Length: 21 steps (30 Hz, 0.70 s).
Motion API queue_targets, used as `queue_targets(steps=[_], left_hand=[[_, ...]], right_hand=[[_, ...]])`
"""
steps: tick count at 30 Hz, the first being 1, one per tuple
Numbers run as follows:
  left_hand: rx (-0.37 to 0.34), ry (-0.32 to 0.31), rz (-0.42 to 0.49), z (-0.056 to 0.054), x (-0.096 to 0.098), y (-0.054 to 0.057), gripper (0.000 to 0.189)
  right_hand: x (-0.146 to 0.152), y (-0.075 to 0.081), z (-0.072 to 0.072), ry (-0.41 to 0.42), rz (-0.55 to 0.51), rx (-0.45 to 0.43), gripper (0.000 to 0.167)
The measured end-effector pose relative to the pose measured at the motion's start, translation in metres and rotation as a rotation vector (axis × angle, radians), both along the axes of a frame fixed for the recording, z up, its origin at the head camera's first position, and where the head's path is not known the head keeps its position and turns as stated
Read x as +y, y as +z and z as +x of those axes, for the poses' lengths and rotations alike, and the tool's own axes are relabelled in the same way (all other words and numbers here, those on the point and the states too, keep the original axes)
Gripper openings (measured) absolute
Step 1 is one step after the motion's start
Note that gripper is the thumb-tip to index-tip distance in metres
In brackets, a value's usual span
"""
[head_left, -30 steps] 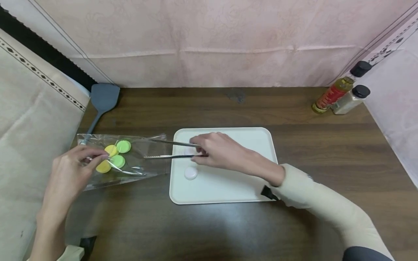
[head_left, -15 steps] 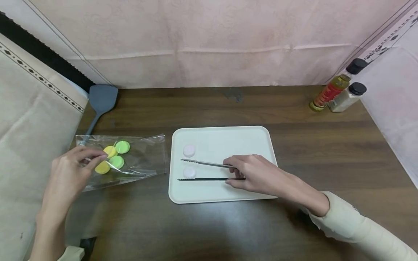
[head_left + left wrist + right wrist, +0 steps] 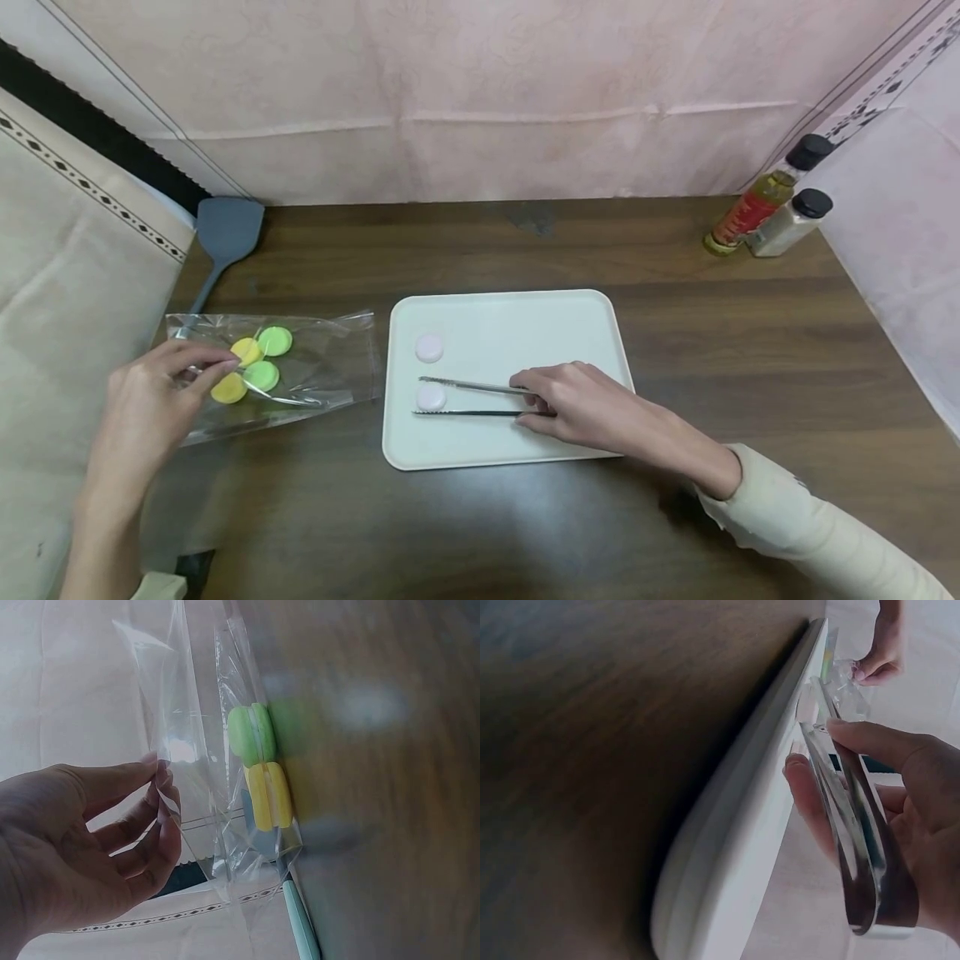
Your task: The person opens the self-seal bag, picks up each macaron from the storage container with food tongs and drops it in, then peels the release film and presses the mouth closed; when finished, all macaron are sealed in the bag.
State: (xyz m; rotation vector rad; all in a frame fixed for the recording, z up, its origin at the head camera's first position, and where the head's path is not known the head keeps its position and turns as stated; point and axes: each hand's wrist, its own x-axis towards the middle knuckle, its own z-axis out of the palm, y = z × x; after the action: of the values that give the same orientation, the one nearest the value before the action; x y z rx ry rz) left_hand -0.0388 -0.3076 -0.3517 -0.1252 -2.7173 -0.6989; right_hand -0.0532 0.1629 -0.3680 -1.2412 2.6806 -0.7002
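My right hand (image 3: 577,404) grips metal tongs (image 3: 859,840) by their arms, low over a white tray (image 3: 525,321). The spread tips of the tongs lie on either side of a pale lilac macaron (image 3: 431,397) at the tray's left. A second pale macaron (image 3: 429,348) sits just behind it. With thumb and fingers, my left hand (image 3: 161,387) pinches the edge of a clear plastic bag (image 3: 330,354) and lifts it. Inside the bag are two green macarons (image 3: 252,735) and two yellow macarons (image 3: 268,796).
A grey-blue spatula (image 3: 228,229) lies at the back left, its handle running under the bag. An oil bottle (image 3: 753,204) and a black-capped seasoning jar (image 3: 789,225) stand at the back right. Pale cloth (image 3: 450,100) hangs behind the brown wooden table (image 3: 375,533).
My right hand has drawn the tongs out of the bag's mouth, back to the right over the tray, and around the nearer pale macaron. The left hand keeps its pinch.
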Motion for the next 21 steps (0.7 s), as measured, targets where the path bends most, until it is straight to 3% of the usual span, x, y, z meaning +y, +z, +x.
queue_targets(steps=[12,21], left_hand=[[0.016,-0.013,-0.002,-0.001,0.0,-0.001,0.007],[0.011,-0.019,-0.008,-0.001,0.0,0.0,0.007]], right_hand=[[-0.004,0.008,-0.005,0.036,-0.058,0.004,0.018],[-0.039,0.029,-0.033,0.072,-0.027,0.026,0.016]])
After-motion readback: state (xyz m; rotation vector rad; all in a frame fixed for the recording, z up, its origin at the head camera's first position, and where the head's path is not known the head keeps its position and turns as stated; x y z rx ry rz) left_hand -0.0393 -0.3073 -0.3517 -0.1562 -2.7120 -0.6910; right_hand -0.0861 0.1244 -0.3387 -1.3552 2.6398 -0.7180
